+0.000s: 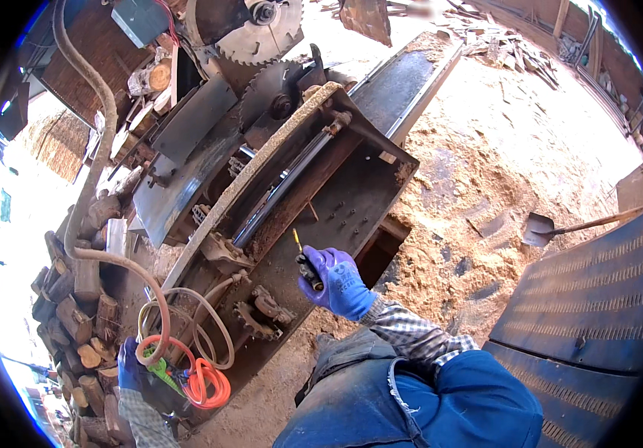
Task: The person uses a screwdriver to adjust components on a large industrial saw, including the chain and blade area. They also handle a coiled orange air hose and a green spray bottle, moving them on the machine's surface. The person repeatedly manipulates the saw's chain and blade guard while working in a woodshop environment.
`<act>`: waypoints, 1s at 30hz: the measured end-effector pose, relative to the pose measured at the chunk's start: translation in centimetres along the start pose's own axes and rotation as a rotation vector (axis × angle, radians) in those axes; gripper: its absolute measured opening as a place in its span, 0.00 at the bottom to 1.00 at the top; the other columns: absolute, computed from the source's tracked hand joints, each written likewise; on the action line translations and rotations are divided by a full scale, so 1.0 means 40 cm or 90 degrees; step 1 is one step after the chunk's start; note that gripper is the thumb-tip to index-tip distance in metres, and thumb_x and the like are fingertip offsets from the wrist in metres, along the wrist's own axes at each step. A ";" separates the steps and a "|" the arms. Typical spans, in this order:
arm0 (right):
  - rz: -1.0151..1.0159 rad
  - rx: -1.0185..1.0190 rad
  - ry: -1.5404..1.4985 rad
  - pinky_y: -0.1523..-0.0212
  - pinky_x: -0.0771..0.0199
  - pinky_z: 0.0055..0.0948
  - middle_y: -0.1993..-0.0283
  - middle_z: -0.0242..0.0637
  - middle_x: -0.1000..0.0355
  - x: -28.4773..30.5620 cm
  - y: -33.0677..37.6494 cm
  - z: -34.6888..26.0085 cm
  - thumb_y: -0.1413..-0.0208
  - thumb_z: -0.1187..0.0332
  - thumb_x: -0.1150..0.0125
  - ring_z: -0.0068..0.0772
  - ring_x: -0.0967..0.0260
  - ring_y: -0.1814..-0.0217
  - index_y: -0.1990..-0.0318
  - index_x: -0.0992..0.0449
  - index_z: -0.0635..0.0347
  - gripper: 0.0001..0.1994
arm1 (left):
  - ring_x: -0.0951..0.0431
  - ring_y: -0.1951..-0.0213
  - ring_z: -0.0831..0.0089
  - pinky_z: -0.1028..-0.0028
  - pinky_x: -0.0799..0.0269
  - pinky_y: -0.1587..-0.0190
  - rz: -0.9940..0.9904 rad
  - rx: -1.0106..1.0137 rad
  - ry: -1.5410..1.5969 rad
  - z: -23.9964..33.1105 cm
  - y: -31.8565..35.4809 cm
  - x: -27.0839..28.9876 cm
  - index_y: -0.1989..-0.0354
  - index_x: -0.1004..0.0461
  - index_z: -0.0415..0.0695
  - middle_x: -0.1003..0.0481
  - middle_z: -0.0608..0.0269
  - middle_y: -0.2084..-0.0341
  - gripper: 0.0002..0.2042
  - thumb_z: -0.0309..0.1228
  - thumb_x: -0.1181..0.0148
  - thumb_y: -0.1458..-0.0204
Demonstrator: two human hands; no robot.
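My right hand (340,284), in a blue and purple glove, is closed around a slim hand tool (308,273) with a dark body and a thin yellow tip pointing away from me. It hovers over the dark metal bed (336,213) of a saw machine. At the lower left, my left hand (132,364) in a dark blue glove is beside an orange coiled hose (209,384) and a bright green piece (163,373). Its fingers are largely hidden, so its grip does not show. Beige hoses (221,336) loop above the coil. Near them on the machine is a toothed sprocket (254,319).
Two round saw blades (265,33) stand at the machine's far end. Cut logs (75,321) are piled along the left. Sawdust (478,179) covers the floor on the right, where a shovel (542,230) lies by slotted dark panels (583,299).
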State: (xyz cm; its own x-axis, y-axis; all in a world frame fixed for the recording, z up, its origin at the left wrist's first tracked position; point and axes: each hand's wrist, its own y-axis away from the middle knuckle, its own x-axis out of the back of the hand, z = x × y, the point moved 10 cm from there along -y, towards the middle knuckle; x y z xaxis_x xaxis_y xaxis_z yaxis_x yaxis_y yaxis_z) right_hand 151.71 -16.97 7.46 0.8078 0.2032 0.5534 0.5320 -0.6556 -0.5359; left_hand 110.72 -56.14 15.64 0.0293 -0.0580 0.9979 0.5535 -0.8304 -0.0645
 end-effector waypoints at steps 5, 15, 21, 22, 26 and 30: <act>-0.002 0.006 -0.090 0.65 0.24 0.46 0.69 0.41 0.25 0.025 -0.034 -0.029 0.52 0.68 0.30 0.48 0.25 0.66 0.53 0.25 0.56 0.18 | 0.25 0.45 0.43 0.53 0.29 0.41 -0.110 0.043 0.004 -0.138 -0.011 -0.074 0.43 0.26 0.40 0.24 0.43 0.48 0.19 0.29 0.42 0.43; -0.039 0.038 -0.051 0.51 0.25 0.48 0.55 0.45 0.21 -0.016 0.010 -0.016 0.49 0.69 0.28 0.51 0.25 0.54 0.39 0.28 0.65 0.29 | 0.20 0.52 0.59 0.66 0.26 0.46 -0.231 0.366 0.320 -0.097 -0.002 -0.019 0.43 0.26 0.42 0.22 0.51 0.54 0.16 0.31 0.42 0.39; -0.043 0.026 -0.074 0.51 0.25 0.47 0.56 0.46 0.22 -0.014 0.016 -0.035 0.49 0.69 0.28 0.50 0.25 0.54 0.39 0.28 0.65 0.28 | 0.24 0.62 0.71 0.66 0.25 0.57 -0.193 0.392 0.351 -0.027 -0.023 0.009 0.49 0.21 0.38 0.21 0.62 0.62 0.18 0.41 0.39 0.37; -0.041 0.022 -0.076 0.51 0.25 0.47 0.56 0.46 0.22 -0.012 0.018 -0.039 0.48 0.69 0.28 0.50 0.25 0.54 0.39 0.28 0.65 0.28 | 0.24 0.62 0.71 0.67 0.25 0.57 -0.168 0.415 0.362 -0.018 -0.015 0.019 0.49 0.21 0.39 0.21 0.62 0.62 0.19 0.43 0.39 0.36; -0.003 0.012 -0.068 0.53 0.24 0.46 0.59 0.44 0.23 0.013 0.030 -0.031 0.48 0.69 0.28 0.49 0.25 0.56 0.40 0.27 0.64 0.27 | 0.26 0.64 0.74 0.69 0.27 0.60 -0.090 0.405 0.388 -0.051 -0.014 0.014 0.49 0.20 0.40 0.22 0.63 0.63 0.21 0.47 0.41 0.34; -0.008 0.020 -0.066 0.57 0.23 0.46 0.60 0.43 0.23 0.059 0.005 -0.048 0.49 0.68 0.28 0.48 0.25 0.59 0.43 0.26 0.62 0.25 | 0.22 0.61 0.63 0.64 0.25 0.59 -0.101 0.237 0.232 -0.104 -0.044 -0.016 0.48 0.21 0.42 0.22 0.57 0.60 0.16 0.39 0.40 0.38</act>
State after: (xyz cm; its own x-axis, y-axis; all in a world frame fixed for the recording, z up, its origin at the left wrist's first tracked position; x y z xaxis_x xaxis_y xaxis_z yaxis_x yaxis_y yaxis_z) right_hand 153.23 -18.02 9.87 0.8220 0.2863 0.4922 0.5487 -0.6297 -0.5500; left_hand 106.26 -56.95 15.10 -0.3324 -0.1905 0.9237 0.7871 -0.5956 0.1604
